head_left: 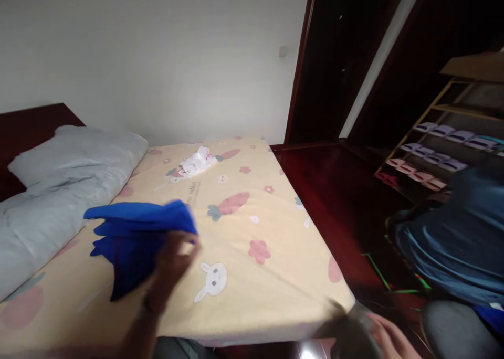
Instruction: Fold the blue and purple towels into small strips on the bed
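Note:
My left hand [175, 256] pinches the right edge of a bright blue cloth [139, 228], its thumb and forefinger bent together. The cloth hangs in folds over the bed, its left edge uneven; whether it is a garment I cannot tell. Beneath it is a cream bed sheet [271, 291] printed with rabbits, carrots and flowers. At the bottom right, my right hand [391, 338] shows only in part, its fingers bent against a grey, motion-blurred thing [352, 330] beside the bed's front corner. The kind of this grey thing cannot be made out.
A crumpled white plastic bag [198, 162] lies toward the bed's far side. A pale quilt [71, 175] is heaped at left. Right of the bed are dark red floor [315, 180], a slipper rack [429, 104], blue-grey fabric [452, 238] and a grey rounded object [452, 330].

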Available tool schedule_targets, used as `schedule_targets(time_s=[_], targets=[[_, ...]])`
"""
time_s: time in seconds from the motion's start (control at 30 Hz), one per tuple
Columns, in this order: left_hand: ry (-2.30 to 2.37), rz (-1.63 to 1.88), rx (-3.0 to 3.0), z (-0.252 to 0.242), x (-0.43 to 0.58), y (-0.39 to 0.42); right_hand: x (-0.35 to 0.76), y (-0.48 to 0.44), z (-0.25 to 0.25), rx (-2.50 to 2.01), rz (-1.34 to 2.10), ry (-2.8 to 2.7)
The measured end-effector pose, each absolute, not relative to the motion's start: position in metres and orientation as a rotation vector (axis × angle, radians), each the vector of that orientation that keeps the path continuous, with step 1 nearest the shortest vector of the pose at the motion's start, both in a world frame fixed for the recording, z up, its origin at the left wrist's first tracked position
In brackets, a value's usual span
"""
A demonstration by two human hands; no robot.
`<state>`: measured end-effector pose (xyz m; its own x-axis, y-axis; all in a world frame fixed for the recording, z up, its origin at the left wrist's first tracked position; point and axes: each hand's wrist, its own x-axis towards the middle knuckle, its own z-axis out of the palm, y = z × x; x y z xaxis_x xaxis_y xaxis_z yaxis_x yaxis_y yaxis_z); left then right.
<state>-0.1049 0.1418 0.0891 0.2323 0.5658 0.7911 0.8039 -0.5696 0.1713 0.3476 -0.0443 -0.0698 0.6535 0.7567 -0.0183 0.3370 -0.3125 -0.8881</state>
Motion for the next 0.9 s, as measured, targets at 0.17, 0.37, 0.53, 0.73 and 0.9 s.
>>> schedule_targets(time_s=[0.17,0.37,0.53,0.73,0.9], targets=[[-1.309,-0.741,-3.127,-0.04,0.041,0.039,0.234,0.005,-0.076,-1.298,1.372,-0.961],[-2.144,-1.03,-3.136,-0.113,0.031,-0.014,0.207,0.003,-0.129,-1.731,1.209,-0.77],[-2.289,-1.209,-2.85,-0.105,0.01,0.032,0.227,-0.01,-0.117,-1.702,0.992,-1.092],[-1.898,-0.65,-3.115,-0.094,0.055,0.091,0.237,-0.011,-0.091,-1.531,0.903,-1.429],[-2.517,-1.46,-2.582,-0.094,0.031,0.109,0.274,-0.01,-0.082,-1.494,0.984,-1.148]])
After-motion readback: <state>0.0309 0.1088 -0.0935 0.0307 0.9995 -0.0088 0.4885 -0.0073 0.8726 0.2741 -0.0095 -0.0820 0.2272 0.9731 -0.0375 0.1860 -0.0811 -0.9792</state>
